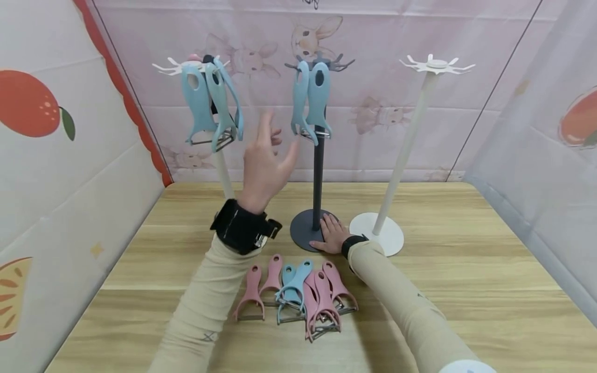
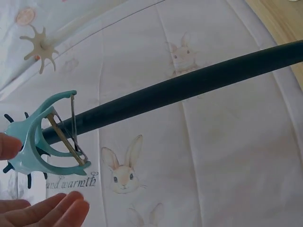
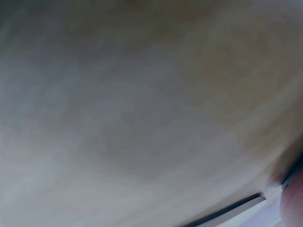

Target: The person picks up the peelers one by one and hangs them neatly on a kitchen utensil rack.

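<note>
My left hand (image 1: 268,168) is raised beside the dark stand (image 1: 318,176), fingers apart and holding nothing. Two light blue peelers (image 1: 319,96) hang from that stand's hooks, just right of the fingers. In the left wrist view, the thumb is close to the blue peelers (image 2: 35,135); whether it touches them I cannot tell. My right hand (image 1: 333,235) rests flat on the stand's round base (image 1: 300,233). The right wrist view is mostly blurred, with a bit of a finger (image 3: 293,203) at its edge.
A white stand (image 1: 223,173) at left carries several light blue peelers (image 1: 197,101). Another white stand (image 1: 406,145), its hooks bare, leans in view at right. Pink peelers (image 1: 253,285) and two blue ones (image 1: 298,280) lie piled on the wooden table (image 1: 466,290) between the forearms.
</note>
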The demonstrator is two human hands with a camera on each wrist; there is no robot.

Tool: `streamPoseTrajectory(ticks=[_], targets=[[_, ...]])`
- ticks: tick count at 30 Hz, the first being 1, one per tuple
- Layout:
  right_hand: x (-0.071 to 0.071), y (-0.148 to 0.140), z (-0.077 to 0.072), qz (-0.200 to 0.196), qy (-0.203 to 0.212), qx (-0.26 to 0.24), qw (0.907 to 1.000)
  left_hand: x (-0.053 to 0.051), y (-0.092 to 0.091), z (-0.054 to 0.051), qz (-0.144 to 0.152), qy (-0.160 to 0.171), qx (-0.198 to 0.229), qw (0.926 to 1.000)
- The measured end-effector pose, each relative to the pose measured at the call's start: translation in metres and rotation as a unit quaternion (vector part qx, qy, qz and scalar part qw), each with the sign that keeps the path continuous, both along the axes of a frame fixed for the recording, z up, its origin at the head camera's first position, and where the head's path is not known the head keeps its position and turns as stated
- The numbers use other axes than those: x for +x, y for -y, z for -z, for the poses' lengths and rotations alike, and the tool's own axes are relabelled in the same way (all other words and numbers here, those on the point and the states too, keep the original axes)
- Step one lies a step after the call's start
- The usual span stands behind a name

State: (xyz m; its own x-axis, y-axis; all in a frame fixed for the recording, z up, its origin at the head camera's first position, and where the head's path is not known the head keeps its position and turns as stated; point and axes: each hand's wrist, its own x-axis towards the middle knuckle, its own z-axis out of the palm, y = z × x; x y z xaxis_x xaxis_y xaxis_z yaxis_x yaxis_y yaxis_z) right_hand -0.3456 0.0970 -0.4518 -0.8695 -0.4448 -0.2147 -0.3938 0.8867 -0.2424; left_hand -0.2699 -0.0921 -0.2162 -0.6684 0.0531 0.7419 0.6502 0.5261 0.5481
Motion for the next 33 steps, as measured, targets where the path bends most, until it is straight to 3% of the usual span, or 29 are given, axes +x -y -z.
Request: streamPoseTrajectory(ticks=[1,4,7,8,12,18,23,25,28,33], targets=[[0.001,0.001,-0.002,0.003,0.000,0.017,0.9999,-0.010,0.006,0.018,0.017,0.000,0.002,0.9999],[0.004,0.003,-0.006,-0.002,-0.008,0.039,0.9992,-0.004,0.016,0.046,0.028,0.049,-0.035,0.9978],[0.008,0.004,-0.009,-0.005,-0.006,0.053,0.9986,0.010,0.023,0.069,0.005,0.073,-0.105,0.9917],[0.009,0.004,-0.011,-0.005,-0.003,0.056,0.9984,0.026,0.022,0.066,-0.014,0.085,-0.142,0.9861],[0.009,0.004,-0.013,-0.002,0.006,0.052,0.9986,0.039,0.029,0.087,-0.043,0.115,-0.230,0.9655],[0.006,0.002,-0.011,-0.005,0.005,0.056,0.9984,0.052,0.040,0.114,-0.057,0.176,-0.311,0.9323],[0.007,0.001,-0.011,-0.007,0.004,0.046,0.9989,0.065,0.047,0.134,-0.051,0.255,-0.377,0.8888],[0.008,0.001,-0.011,-0.009,0.001,0.048,0.9988,0.071,0.049,0.141,-0.035,0.288,-0.386,0.8758],[0.009,0.001,-0.012,-0.013,-0.001,0.053,0.9985,0.078,0.052,0.151,-0.017,0.306,-0.384,0.8710],[0.007,0.002,-0.012,-0.009,0.007,0.055,0.9984,0.086,0.056,0.160,-0.014,0.285,-0.393,0.8743]])
